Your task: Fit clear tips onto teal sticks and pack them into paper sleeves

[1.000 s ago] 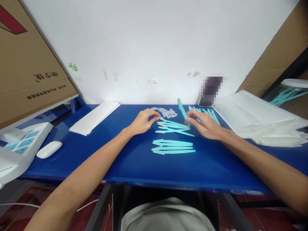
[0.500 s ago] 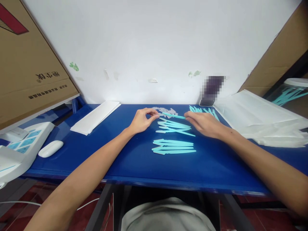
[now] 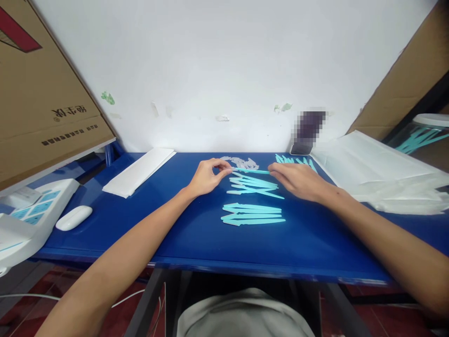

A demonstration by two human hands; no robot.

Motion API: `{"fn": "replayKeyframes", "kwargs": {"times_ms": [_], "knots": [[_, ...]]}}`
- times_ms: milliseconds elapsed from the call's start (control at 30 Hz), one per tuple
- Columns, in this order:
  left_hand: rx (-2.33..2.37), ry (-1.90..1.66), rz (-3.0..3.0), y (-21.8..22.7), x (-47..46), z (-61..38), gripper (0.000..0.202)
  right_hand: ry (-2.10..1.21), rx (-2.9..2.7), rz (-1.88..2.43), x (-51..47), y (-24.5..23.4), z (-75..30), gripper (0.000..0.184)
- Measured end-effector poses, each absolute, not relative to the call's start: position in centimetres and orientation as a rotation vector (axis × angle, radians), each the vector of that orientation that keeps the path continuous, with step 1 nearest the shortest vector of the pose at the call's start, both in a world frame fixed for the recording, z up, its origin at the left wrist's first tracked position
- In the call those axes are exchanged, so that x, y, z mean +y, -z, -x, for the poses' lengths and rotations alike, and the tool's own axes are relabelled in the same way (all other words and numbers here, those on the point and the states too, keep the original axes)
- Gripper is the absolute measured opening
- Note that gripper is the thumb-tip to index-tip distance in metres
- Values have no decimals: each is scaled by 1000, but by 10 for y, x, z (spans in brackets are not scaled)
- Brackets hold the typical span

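My right hand [image 3: 293, 180] pinches the handle end of a turquoise eyebrow razor [image 3: 257, 171], which points left. My left hand [image 3: 211, 176] is closed in a pinch on a small translucent cap [image 3: 233, 169], right at the razor's blade end. How far the cap covers the blade is too small to tell. Behind the razor lies a pile of loose translucent caps [image 3: 249, 163]. Just below my hands, several razors with pale covered tips [image 3: 254, 181] rest in a loose stack, one slanting across. Nearer me is a group of razors without visible caps [image 3: 253, 215].
More turquoise razors [image 3: 294, 160] lie beyond my right hand. A phone [image 3: 301, 149] leans on the wall. White plastic bags [image 3: 379, 164] cover the right side. At left are a folded white sheet [image 3: 138, 173], a white oval case [image 3: 74, 217] and a white device [image 3: 56, 201].
The razor's blade end has come down and left to meet the cap at my left fingertips. Both hands stay almost in place.
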State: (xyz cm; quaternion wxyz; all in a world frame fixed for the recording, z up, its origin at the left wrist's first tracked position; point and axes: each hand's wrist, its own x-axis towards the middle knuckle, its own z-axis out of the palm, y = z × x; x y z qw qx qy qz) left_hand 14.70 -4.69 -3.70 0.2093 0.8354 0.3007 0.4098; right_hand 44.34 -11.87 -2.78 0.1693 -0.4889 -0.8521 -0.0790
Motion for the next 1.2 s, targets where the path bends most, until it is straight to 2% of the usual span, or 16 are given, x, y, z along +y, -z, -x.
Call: {"fn": "replayKeyframes", "kwargs": {"times_ms": [300,567,833,1000,1200], "knots": [[773,-848,-2517,40,-51,-154,25,205,-2515,1281,-130,27,-415,33],[1087,-916,-2461,45,-32,-142,36,156,-2577,1300,-133,25,-412,28],[1334,-866,-2537,37,-19,-151,31,-191,-2706,1163,-146,20,-402,25],[1224,-516,-2849,27,-4,-178,30,-226,-2692,1194,-143,25,-400,25],[990,25,-3233,20,11,-189,48,-337,-2642,1299,-143,21,-398,18]]}}
